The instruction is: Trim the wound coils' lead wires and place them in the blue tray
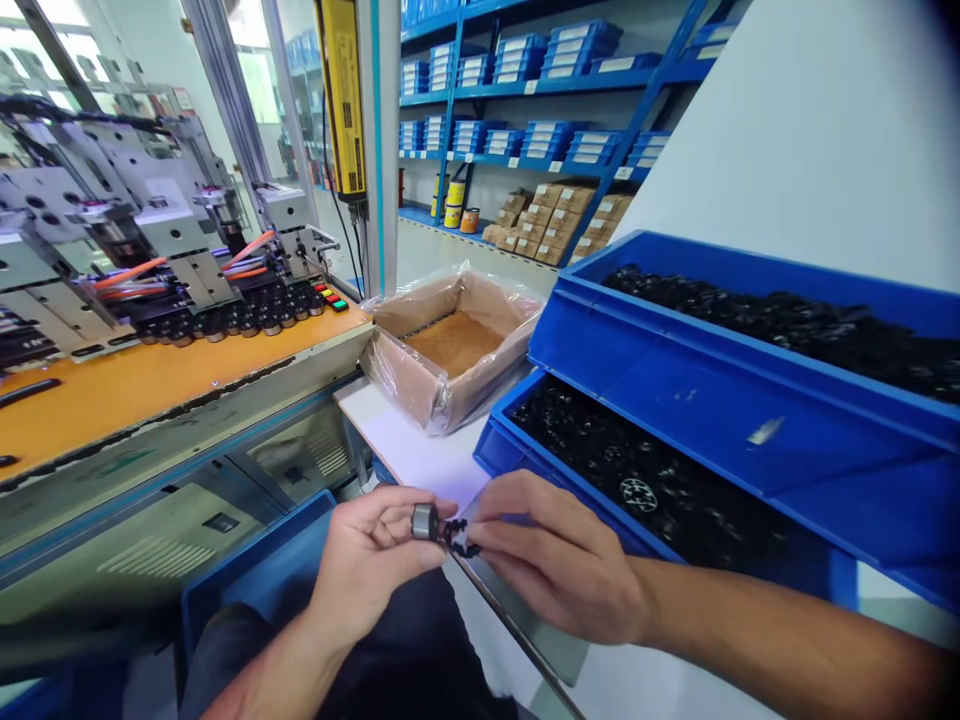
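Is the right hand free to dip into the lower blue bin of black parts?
Probably not yet: the right hand pinches a black piece against the left hand's metal ring. The lower blue bin lies open beside it.

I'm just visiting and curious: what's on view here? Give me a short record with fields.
Place: workbench beside an assembly machine on an orange-topped table
Left hand: pinches a small metal cylinder
Right hand: presses a small black ring-shaped part against the cylinder
Nearest bin: lower blue bin filled with black parts
Upper blue bin: stacked above it, also holding black parts
Cardboard box: lined with clear plastic, open, nothing seen inside
Background: blue shelves with blue boxes and small cartons
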`<action>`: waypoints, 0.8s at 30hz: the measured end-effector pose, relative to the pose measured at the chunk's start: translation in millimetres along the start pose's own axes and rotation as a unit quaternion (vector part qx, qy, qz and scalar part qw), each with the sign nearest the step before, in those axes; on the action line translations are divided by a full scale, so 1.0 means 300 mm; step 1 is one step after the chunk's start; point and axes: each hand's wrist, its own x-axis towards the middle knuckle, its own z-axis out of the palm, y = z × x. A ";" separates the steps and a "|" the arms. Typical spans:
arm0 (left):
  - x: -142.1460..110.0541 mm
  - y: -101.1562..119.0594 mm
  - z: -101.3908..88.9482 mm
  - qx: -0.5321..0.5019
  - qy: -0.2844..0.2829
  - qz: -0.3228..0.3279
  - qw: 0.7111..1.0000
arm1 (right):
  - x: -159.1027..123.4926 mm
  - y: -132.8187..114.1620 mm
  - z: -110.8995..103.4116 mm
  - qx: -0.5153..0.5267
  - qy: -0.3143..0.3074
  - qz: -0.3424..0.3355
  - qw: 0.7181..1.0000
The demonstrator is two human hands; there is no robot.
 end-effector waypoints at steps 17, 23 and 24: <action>-0.020 0.009 0.027 0.111 0.002 0.046 0.993 | 0.012 0.015 0.000 -0.014 -0.021 -0.027 0.999; -0.013 0.025 0.034 0.094 0.010 0.000 0.996 | 0.011 0.021 -0.002 -0.021 -0.028 -0.055 0.998; -0.012 0.027 0.036 0.091 0.011 -0.002 0.996 | 0.009 0.022 -0.001 -0.024 -0.029 -0.063 0.997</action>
